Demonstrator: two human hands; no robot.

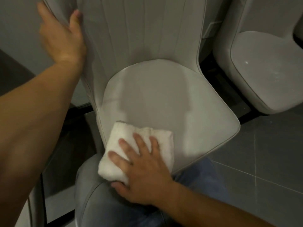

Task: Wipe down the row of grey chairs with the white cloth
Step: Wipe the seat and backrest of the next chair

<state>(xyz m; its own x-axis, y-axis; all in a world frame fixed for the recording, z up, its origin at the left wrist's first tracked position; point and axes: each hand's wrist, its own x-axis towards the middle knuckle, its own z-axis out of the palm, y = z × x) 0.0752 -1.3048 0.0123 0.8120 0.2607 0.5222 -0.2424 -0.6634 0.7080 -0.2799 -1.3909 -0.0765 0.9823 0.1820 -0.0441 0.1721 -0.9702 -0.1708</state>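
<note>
Left hand (pixel 63 36), arm extended from the lower left, grips the left edge of the backrest (pixel 134 30) of the centre grey chair (pixel 164 99): thumb on the front face, fingers wrapped round the piped edge to the rear, closed on that edge. Right hand (pixel 144 171), entering from the lower right, lies palm down on the folded white cloth (pixel 131 145), fingers spread across its top and thumb tucked against its near side, pressing it flat rather than pinching it. The cloth sits on the front left part of the chair seat, overhanging the seat's front edge. Cloth is thick, terry-like, folded to a rough rectangle. Seat upholstery is smooth, pale grey, with piping along the rim; the backrest shows vertical stitched channels. A second grey chair (pixel 265 66) stands just beside, to the right, on the grey tiled floor (pixel 262 153).
</note>
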